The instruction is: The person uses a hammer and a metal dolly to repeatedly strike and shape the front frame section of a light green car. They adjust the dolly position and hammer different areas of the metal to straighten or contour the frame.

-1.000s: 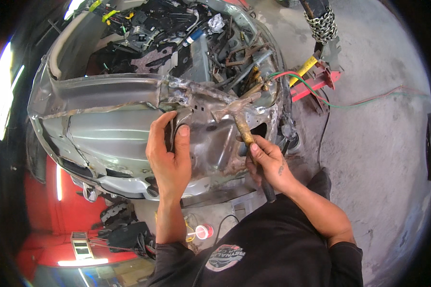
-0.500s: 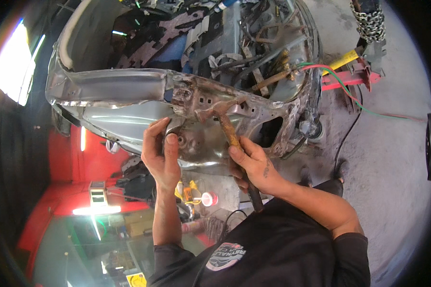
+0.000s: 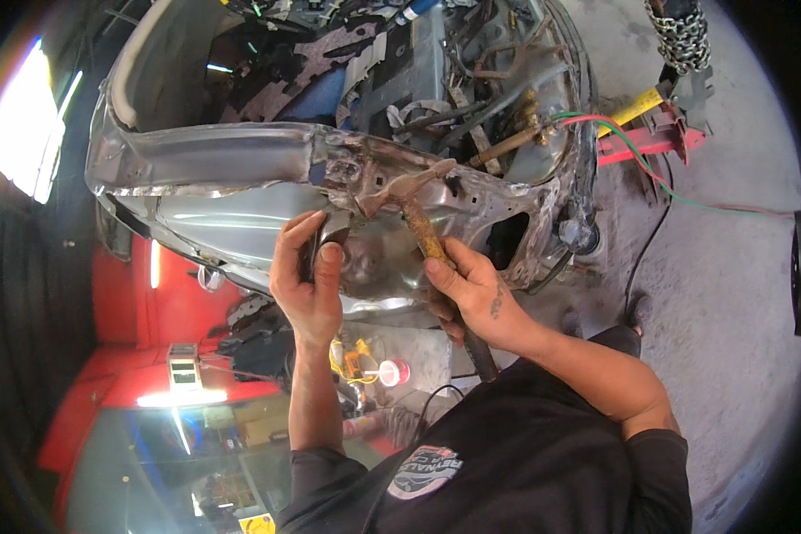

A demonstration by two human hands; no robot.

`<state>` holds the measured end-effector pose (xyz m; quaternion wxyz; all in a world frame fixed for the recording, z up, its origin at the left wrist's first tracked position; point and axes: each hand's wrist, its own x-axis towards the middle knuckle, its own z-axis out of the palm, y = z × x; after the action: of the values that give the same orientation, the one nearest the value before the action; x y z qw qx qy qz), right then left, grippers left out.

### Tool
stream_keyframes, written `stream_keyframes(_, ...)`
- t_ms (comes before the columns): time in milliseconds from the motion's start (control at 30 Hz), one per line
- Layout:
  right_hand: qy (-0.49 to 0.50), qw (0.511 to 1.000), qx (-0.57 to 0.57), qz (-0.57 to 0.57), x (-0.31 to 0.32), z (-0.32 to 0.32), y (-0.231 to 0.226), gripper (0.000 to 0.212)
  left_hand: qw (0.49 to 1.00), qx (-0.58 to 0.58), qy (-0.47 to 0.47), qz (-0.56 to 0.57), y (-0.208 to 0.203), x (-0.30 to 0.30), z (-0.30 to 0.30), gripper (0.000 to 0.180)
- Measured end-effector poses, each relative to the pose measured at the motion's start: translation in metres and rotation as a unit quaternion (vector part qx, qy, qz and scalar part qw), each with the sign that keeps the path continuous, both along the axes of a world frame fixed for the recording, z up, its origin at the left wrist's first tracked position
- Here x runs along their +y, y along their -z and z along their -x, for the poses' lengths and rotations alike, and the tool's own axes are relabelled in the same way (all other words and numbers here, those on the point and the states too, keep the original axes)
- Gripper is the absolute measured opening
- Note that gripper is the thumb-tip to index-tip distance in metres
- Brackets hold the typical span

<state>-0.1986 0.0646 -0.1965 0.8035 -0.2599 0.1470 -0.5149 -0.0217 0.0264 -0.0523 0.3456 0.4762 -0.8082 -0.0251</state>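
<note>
My right hand [image 3: 476, 298] is wrapped round the worn handle of a body hammer [image 3: 425, 238]. The hammer's rusty head lies over the bare metal edge of a stripped car body [image 3: 231, 162], close to its surface. Just left of the head, my left hand [image 3: 304, 289] grips a curved, dark metal piece [image 3: 334, 226], possibly a dolly block, between thumb and fingers at the panel's edge. Part of this piece is hidden by my fingers. Below the hammer head the panel surface is brownish and scuffed.
Torn lining and loose parts fill the car's interior. Red and green hoses [image 3: 636, 147] run from a torch-like tool [image 3: 507, 147] to the right. A red and yellow stand [image 3: 650, 138] and a hanging chain [image 3: 681, 40] are at upper right. A red-and-white cup [image 3: 392, 372] stands below the car.
The hammer head has shifted slightly left and tilted. My left hand and the metal piece have turned a little, showing more of its face. My right hand has moved slightly.
</note>
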Motion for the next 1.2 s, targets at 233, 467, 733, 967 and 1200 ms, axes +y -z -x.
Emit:
stream_keyframes(233,0.101,0.995,0.010,-0.007,-0.006,-0.008,0.009,0.039,1.000,0.003,0.012,-0.001,0.001,-0.001,0.001,0.039)
stream_keyframes(467,0.121,0.983,0.122,0.060,-0.003,-0.021,0.002,0.047,1.000,0.007,0.002,0.010,0.005,0.002,0.003,0.036)
stream_keyframes(733,0.194,0.971,-0.059,-0.126,-0.009,-0.010,0.018,0.031,1.000,-0.003,-0.003,0.007,0.002,0.004,0.003,0.034)
stream_keyframes(967,0.101,0.980,0.151,0.077,0.006,-0.032,0.002,0.045,0.999,0.025,-0.036,0.017,0.001,0.000,0.001,0.037)
stream_keyframes(1200,0.141,0.983,0.112,0.036,0.001,-0.026,0.020,0.049,1.000,0.013,-0.006,-0.001,0.001,0.001,0.005,0.036)
